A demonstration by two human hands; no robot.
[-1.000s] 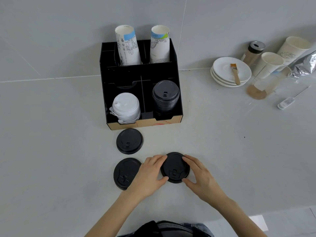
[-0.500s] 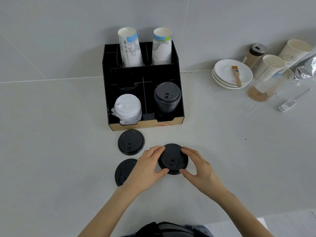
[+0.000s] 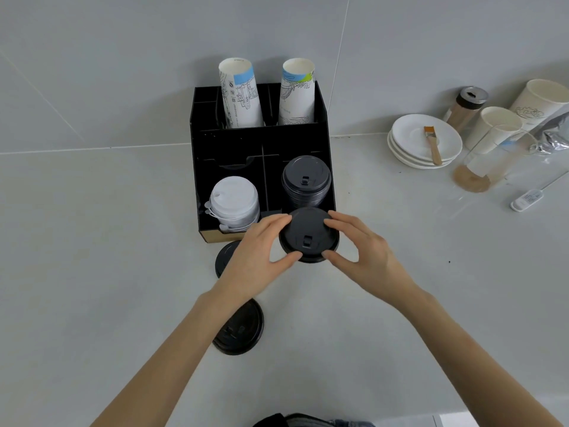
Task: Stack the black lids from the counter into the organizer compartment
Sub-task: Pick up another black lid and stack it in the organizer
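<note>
Your left hand (image 3: 258, 257) and right hand (image 3: 366, 254) pinch a lid (image 3: 308, 234), top up, tab toward 6 o'clock; organizer (image 3: 264, 140) front-right compartment holds the lid stack (image 3: 305, 180).

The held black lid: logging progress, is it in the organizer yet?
Not yet: both hands hold the lid at the organizer's front edge, short of the black stack.

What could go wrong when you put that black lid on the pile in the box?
1. The held black lid could land off-centre on the stack of black lids, which already rises above the organizer front, and tip it.
2. It is pinched only at its rim by the left hand and right hand, so it might slip.
3. A forearm could nudge the lid on the counter.
</note>
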